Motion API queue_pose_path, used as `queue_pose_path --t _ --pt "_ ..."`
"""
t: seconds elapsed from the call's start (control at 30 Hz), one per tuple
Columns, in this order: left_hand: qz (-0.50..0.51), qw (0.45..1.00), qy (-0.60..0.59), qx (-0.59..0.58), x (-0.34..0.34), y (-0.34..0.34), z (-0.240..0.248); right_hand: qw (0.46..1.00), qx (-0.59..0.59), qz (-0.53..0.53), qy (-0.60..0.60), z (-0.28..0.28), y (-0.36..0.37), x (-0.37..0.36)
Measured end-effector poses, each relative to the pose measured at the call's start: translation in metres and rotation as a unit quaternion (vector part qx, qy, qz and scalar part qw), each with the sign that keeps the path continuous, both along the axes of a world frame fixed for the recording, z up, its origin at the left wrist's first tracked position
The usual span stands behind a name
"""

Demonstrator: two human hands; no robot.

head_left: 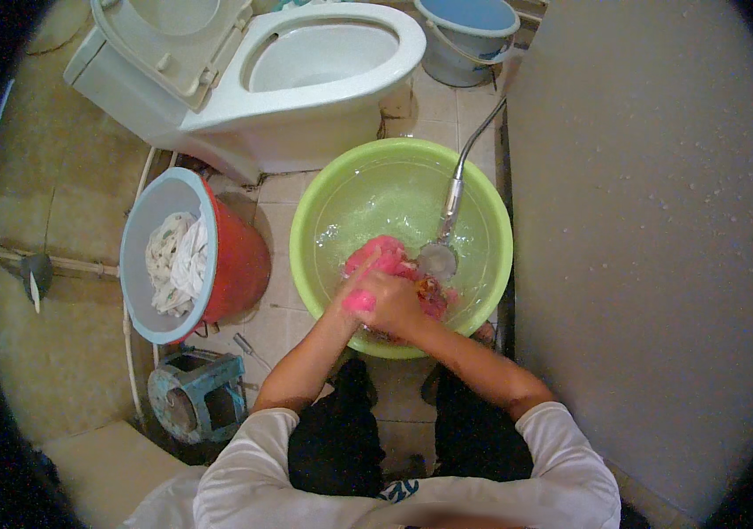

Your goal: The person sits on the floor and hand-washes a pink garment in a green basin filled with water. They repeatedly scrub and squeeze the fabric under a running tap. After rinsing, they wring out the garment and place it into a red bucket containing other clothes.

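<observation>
A lime-green basin (303,216) of water stands on the tiled floor in front of me. Both my hands are together over its near side, closed round a wet pink cloth (383,254). My right hand (396,304) lies across the front, and a pink bit of the cloth bulges out between the hands. My left hand (347,298) is mostly hidden behind it, its fingers wrapped into the same cloth. A patterned part of the bundle, with orange and red, hangs to the right. Next to it a shower head (437,259) rests in the water, its metal handle leaning on the far rim.
Left of the basin is a red bucket (244,256) with white clothes (178,264). A blue plastic stool (197,395) lies nearer me. Beyond are a toilet (323,106) and a grey-blue bucket (456,62). A pale, droplet-specked panel (641,220) rises close on the right.
</observation>
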State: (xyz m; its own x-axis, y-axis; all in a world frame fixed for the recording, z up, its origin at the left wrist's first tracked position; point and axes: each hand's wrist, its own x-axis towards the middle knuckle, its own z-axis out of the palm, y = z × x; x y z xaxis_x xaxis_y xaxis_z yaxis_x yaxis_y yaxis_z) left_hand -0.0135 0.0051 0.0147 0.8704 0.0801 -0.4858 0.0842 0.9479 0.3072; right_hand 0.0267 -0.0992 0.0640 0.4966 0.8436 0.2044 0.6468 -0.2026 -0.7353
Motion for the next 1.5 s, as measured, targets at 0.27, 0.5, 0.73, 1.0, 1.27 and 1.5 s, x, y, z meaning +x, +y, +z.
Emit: queue_pose_path --t 0.27,0.5,0.73,1.0,1.27,1.5 --pt "0.005 0.997 0.08 0.0 0.002 0.005 -0.008 0.994 0.008 -0.109 0.016 -0.024 0.011 0.032" --pt "0.022 0.999 0.046 0.017 0.001 0.003 -0.018 0.996 0.022 -0.09 -0.018 -0.03 0.007 0.031" --pt "0.07 0.985 0.085 0.132 0.011 0.0 0.02 0.954 -0.114 0.083 0.265 -0.033 -0.039 0.093" --pt "-0.067 0.996 0.054 0.005 0.003 -0.031 0.009 0.975 -0.18 0.011 0.13 -0.022 -0.032 0.071" --pt "-0.031 0.984 0.162 -0.063 -0.01 -0.028 -0.041 0.951 -0.288 -0.019 0.112 -0.067 -0.028 0.049" --pt "0.015 0.989 0.138 -0.052 -0.007 -0.012 -0.032 0.981 -0.05 -0.101 0.157 -0.085 -0.032 0.057"
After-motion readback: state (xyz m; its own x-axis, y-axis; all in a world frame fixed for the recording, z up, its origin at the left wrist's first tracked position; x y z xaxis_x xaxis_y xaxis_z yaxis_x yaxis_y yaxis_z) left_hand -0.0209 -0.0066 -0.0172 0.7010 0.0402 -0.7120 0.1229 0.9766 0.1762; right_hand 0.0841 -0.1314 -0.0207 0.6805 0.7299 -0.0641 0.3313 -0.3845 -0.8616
